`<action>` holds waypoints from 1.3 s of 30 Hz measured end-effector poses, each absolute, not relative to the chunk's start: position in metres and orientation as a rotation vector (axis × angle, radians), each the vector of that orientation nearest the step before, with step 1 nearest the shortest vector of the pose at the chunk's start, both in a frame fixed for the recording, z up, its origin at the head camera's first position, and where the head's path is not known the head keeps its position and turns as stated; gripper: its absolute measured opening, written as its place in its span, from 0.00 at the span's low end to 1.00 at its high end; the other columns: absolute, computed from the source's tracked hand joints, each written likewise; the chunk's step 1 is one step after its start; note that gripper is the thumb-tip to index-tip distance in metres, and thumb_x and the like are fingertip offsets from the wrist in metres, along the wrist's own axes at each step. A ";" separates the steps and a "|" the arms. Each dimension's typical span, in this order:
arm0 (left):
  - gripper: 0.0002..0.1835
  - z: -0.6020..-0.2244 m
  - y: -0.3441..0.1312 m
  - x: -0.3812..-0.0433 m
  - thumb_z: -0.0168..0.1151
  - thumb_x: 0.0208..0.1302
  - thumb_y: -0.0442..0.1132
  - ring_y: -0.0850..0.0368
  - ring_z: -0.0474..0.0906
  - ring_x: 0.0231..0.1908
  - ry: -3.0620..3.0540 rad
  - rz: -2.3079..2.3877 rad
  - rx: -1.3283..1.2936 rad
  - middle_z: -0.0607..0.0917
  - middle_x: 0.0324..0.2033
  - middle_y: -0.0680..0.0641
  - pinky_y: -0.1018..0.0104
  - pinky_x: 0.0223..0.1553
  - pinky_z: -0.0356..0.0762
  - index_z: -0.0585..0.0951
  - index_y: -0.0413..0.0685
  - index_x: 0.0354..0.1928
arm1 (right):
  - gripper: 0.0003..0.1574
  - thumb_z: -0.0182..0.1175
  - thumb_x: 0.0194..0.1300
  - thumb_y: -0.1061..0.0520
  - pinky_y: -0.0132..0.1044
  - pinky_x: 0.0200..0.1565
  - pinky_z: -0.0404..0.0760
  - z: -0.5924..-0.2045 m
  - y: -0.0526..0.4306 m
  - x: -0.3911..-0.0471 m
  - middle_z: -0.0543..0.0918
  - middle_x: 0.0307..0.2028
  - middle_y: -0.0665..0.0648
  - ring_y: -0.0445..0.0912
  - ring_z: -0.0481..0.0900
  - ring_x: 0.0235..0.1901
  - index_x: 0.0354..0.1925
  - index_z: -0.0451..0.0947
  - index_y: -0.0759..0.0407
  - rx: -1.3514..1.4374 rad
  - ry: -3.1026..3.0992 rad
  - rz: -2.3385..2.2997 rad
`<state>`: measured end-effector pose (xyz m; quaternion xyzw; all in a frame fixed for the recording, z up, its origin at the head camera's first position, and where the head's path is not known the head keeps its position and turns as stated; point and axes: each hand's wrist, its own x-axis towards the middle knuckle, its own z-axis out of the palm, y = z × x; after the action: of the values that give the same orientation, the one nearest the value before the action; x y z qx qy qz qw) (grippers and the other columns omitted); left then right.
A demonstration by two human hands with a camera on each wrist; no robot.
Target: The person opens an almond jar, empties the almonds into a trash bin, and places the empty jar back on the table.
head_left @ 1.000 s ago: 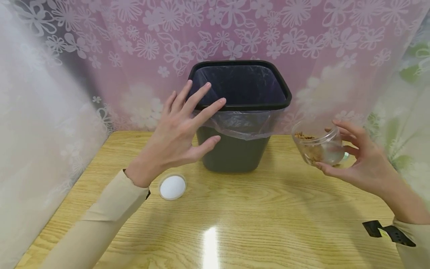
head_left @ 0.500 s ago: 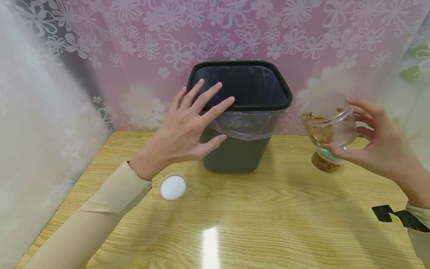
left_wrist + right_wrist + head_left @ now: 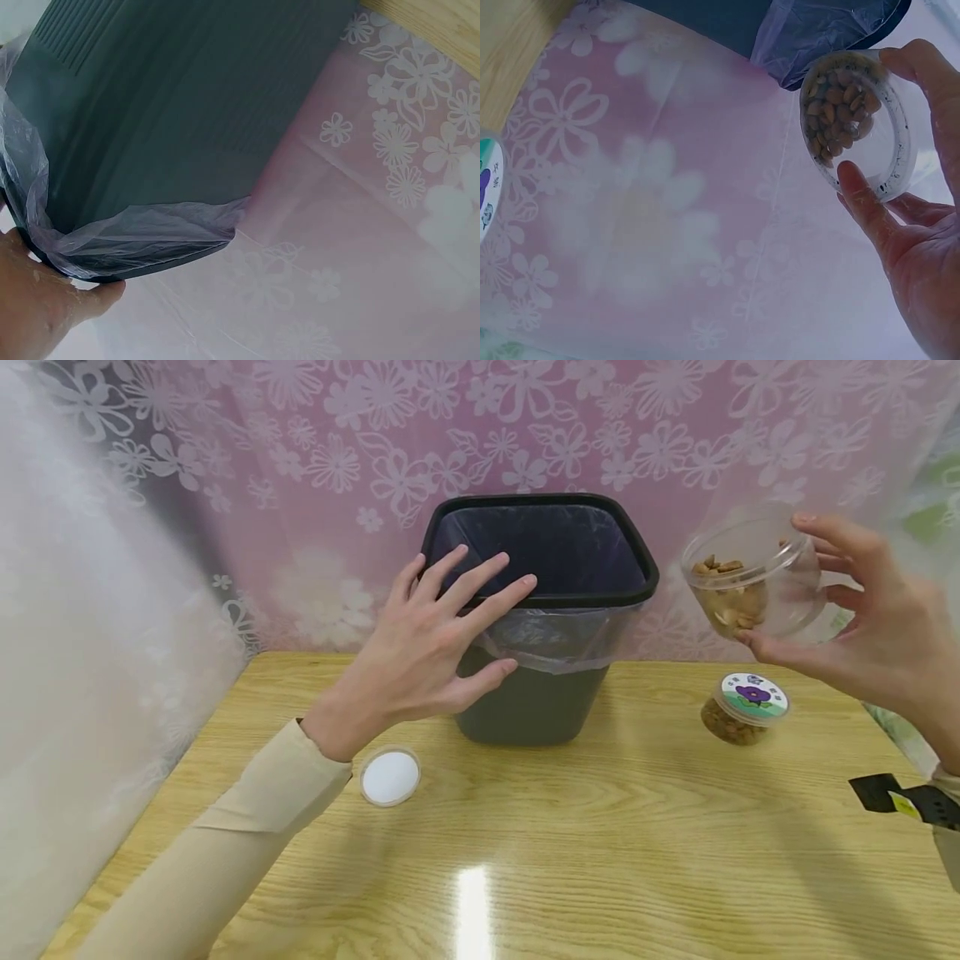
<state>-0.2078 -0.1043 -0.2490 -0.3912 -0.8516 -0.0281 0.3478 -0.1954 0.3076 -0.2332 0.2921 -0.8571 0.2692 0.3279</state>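
At the near-left corner of the bin [image 3: 525, 706], the left hand [image 3: 423, 643] is spreading its fingers apart by the rim; whether it is pressing there is hard to tell. Right of the bin, raised off the table, the right hand [image 3: 881, 622] is clasping a clear jar [image 3: 797, 597] between thumb and fingers, and the jar is leaning. The work is seemingly standing partway: the jar is apparently missing its lid, and a white disc [image 3: 391, 777], possibly that lid, is lying front-left of the bin, while the nuts [image 3: 735, 602] are still sitting inside, remaining to be dealt with. A second, capped jar [image 3: 738, 727] is standing right of the bin.
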 end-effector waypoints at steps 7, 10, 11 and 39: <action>0.38 -0.251 -0.103 -0.208 0.56 0.69 0.64 0.36 0.64 0.73 -2.182 -0.085 -1.010 0.69 0.75 0.46 0.29 0.70 0.58 0.64 0.65 0.78 | 0.68 0.50 0.55 0.13 0.08 0.55 0.59 -0.218 0.303 -0.204 0.78 0.64 0.67 0.27 0.73 0.46 0.72 0.64 0.62 0.812 -2.176 0.386; 0.37 -0.251 -0.102 -0.208 0.56 0.69 0.64 0.37 0.67 0.72 -2.163 -0.085 -1.010 0.72 0.73 0.46 0.28 0.69 0.60 0.65 0.64 0.77 | 0.68 0.46 0.56 0.12 0.07 0.53 0.55 -0.209 0.299 -0.207 0.77 0.63 0.73 0.49 0.79 0.40 0.73 0.64 0.60 0.819 -2.170 0.310; 0.37 -0.251 -0.102 -0.207 0.56 0.69 0.64 0.37 0.68 0.71 -2.157 -0.081 -1.008 0.72 0.73 0.46 0.28 0.69 0.60 0.65 0.63 0.77 | 0.67 0.46 0.56 0.12 0.07 0.53 0.54 -0.206 0.297 -0.208 0.76 0.64 0.73 0.57 0.79 0.38 0.74 0.64 0.59 0.817 -2.177 0.300; 0.37 -0.261 -0.097 -0.211 0.58 0.66 0.64 0.36 0.68 0.70 -2.093 -0.103 -0.977 0.75 0.69 0.46 0.29 0.70 0.56 0.66 0.68 0.76 | 0.69 0.83 0.38 0.66 0.71 0.56 0.76 -0.174 0.248 -0.235 0.70 0.68 0.74 0.75 0.71 0.60 0.75 0.62 0.44 0.971 -2.087 -0.100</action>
<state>-0.2114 -0.0972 -0.2614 -0.3869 -0.8284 -0.0408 0.4030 -0.2352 0.2481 -0.1742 0.3848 -0.8276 -0.0395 0.4067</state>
